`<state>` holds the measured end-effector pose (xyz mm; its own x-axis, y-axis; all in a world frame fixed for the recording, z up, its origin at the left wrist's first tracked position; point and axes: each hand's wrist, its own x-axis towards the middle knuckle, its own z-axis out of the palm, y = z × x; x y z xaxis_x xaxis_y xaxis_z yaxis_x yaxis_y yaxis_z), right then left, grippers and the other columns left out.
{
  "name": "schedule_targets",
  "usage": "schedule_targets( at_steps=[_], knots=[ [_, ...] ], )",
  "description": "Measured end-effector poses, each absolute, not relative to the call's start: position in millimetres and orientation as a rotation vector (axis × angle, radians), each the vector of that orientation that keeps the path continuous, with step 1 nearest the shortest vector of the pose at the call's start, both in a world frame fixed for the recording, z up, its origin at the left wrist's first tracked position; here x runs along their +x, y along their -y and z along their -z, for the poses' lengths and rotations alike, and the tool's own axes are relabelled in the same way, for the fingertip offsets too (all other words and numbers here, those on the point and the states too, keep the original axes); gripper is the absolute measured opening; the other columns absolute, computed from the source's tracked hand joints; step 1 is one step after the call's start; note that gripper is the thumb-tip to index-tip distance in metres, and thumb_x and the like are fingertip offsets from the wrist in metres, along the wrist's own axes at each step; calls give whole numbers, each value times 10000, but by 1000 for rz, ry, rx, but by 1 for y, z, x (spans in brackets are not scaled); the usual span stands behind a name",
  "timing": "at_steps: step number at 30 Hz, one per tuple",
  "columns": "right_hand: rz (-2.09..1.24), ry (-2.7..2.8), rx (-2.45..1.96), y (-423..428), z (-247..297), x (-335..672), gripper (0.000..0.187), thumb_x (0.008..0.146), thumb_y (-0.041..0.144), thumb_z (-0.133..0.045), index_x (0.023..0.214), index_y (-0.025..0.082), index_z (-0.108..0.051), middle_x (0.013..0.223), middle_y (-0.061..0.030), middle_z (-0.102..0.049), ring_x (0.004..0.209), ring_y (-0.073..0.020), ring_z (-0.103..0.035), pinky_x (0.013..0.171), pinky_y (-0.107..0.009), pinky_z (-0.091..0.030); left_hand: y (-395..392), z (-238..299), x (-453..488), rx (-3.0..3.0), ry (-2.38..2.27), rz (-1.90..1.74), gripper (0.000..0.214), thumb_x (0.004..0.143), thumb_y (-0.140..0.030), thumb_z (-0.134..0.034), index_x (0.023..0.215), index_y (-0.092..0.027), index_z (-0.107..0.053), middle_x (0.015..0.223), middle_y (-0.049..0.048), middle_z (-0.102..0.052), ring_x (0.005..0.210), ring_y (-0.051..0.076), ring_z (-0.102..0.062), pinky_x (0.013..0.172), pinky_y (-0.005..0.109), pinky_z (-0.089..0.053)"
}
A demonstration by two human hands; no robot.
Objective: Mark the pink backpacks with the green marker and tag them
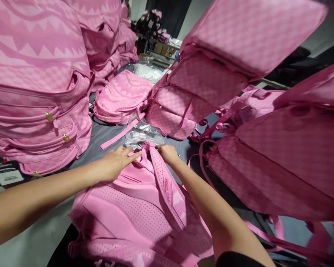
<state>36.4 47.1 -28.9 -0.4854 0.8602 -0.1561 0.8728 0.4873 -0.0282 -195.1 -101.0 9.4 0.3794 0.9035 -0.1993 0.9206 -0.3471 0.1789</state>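
A pink backpack (144, 200) lies in front of me with its dotted back panel up. A padded shoulder strap (163, 178) runs along its right side. My left hand (115, 161) rests at the top edge, fingers stretched out towards the webbing loop (146, 157) and touching near it. On the other side of the strap's upper end, my right hand (167, 152) is closed. What it grips is mostly hidden; a small dark and greenish bit shows beside it. Clear plastic wrap (143, 134) lies just beyond both hands.
Stacked pink backpacks (39, 74) rise on the left, with a tag (9, 177) below. A smaller pink bag (124, 96) lies behind. Checkered pink backpacks (211, 74) lean at centre right, and another large one (289, 159) stands close on the right. Loose straps (122, 133) trail over the grey table.
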Motion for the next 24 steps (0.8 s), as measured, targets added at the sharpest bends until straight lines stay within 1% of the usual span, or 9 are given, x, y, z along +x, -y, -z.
schedule_targets(
  at_steps=[3, 6, 8, 11, 14, 16, 18, 21, 24],
  knots=[
    [-92, -2723, 1689, -31, -2, 54, 362, 915, 104, -446, 1203, 144, -662, 1225, -140, -692, 1137, -254, -612, 939, -330, -467, 98, -21, -200, 2248, -1510, -128, 753, 837, -157, -599, 1529, -298, -337, 1611, 130, -305, 1452, 318, -335, 1094, 500, -405],
    [-431, -3099, 1580, 4, -25, 62, 399, 922, 96, -419, 1256, 135, -635, 1269, -137, -674, 1162, -241, -589, 1003, -367, -456, 92, -35, -195, 1971, -1490, -782, 415, 942, -377, -511, 1313, -211, -601, 1398, 109, -584, 1314, 251, -509, 1102, 448, -403],
    [-707, -3429, 1168, 32, -32, 59, 347, 922, 109, -464, 1207, 127, -661, 1195, -140, -709, 1096, -239, -617, 976, -373, -488, 90, -42, -184, 1681, -1348, -1027, 390, 949, -460, -481, 1092, -157, -681, 1089, 82, -718, 1043, 198, -647, 964, 365, -498],
    [-932, -3580, 607, 65, -34, 49, 283, 938, 115, -495, 1160, 119, -671, 1140, -141, -731, 1032, -236, -645, 894, -350, -534, 93, -46, -168, 1364, -1095, -908, 301, 893, -398, -574, 984, -123, -656, 787, 20, -696, 709, 123, -640, 697, 247, -516],
    [-724, -3628, 537, 84, -36, 43, 248, 952, 146, -537, 1167, 122, -660, 1151, -145, -728, 1040, -235, -647, 866, -340, -550, 105, -42, -163, 1371, -1199, -909, 185, 842, -236, -611, 987, -131, -661, 753, -6, -686, 632, 98, -604, 606, 208, -461],
    [-454, -3680, 763, 91, -42, 43, 282, 940, 175, -587, 1214, 128, -638, 1187, -159, -708, 1084, -246, -628, 900, -363, -543, 116, -41, -165, 1602, -1332, -958, 162, 856, -185, -579, 968, -163, -693, 835, 2, -717, 727, 114, -642, 681, 227, -477],
    [-215, -3659, 993, 95, -50, 43, 269, 936, 172, -586, 1197, 143, -644, 1089, -142, -726, 998, -237, -643, 845, -352, -547, 125, -43, -169, 1869, -1393, -940, 201, 886, -173, -544, 987, -204, -715, 922, 3, -741, 846, 137, -672, 782, 257, -488],
    [29, -3501, 1012, 96, -60, 43, 192, 931, 148, -529, 1023, 186, -693, 820, -61, -709, 747, -193, -637, 649, -295, -506, 134, -45, -175, 2079, -1380, -884, 252, 931, -187, -498, 1059, -219, -712, 983, 15, -752, 912, 154, -688, 839, 279, -502],
    [175, -3397, 1212, 92, -58, 48, 153, 897, 181, -550, 932, 214, -695, 817, -43, -710, 740, -193, -656, 630, -290, -488, 146, -31, -188, 2191, -1483, -949, 313, 945, -276, -530, 1226, -198, -643, 1187, 61, -703, 1128, 203, -627, 1004, 368, -479]
  ],
)
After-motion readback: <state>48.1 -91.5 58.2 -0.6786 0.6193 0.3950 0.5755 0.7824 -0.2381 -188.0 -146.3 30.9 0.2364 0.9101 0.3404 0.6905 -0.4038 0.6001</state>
